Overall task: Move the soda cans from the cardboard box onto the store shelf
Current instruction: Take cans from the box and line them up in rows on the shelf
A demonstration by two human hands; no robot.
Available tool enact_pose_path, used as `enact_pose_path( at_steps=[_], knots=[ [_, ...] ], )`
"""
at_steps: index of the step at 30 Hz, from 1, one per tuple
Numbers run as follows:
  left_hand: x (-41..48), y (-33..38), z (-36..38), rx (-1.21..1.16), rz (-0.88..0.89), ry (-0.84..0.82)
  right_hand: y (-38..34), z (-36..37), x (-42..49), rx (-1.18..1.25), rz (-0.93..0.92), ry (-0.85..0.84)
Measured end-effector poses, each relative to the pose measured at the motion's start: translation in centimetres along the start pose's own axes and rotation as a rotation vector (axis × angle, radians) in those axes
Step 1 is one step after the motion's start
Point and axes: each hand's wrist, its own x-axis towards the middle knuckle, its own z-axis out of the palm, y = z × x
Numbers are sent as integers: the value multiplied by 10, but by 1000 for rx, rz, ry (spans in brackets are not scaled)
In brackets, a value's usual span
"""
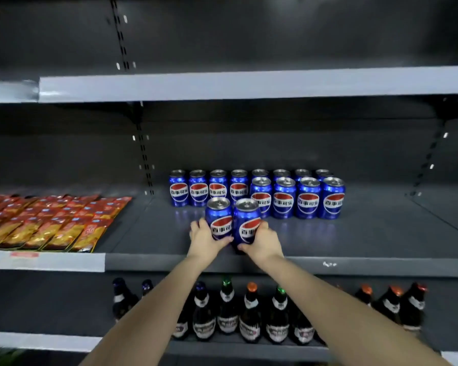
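Both forearms (154,307) reach up from the bottom of the head view, crossing a lower tier of dark glass bottles (250,313). My left hand (205,240) wraps the lower body of one blue Pepsi can (218,216), and my right hand (265,241) wraps a second Pepsi can (246,220).

Both stand upright, sides touching, near the front edge of the grey store shelf (354,239). I cannot tell whether their bases sit on the deck. Behind them are a back row of cans (197,190) and a shorter front row (307,198) with a gap to its left. Red snack packets (50,225) lie well to the left. No cardboard box in view.

Judgement: these are full cans, weighty for their size, stiff but thin-walled, with slick paint. Best held round the middle, thumb opposite fingers, firm without denting.
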Motion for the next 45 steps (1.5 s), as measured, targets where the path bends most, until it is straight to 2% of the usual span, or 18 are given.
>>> enact_pose_path(
  at_steps=[6, 15, 20, 25, 36, 42, 45],
  knots=[
    [13, 2, -9, 64, 76, -30, -7, 9, 16, -19, 64, 24],
    [38, -3, -12, -30, -50, -39, -13, 15, 52, -66, 66, -1],
    [57, -6, -8, 10, -24, -20, -18, 19, 72, -169, 59, 31],
    [83, -9, -2, 53, -17, -33, -22, 21, 88, -422, 12, -11],
    [96, -17, 14, 35, 19, 42, -14, 42, 106, -466, -1, 26],
    [91, -4, 13, 101, -102, 6, -22, 41, 99, -459, 95, -87],
    [78, -4, 13, 147, -144, -15, -24, 35, 90, -441, 88, -163]
  ],
)
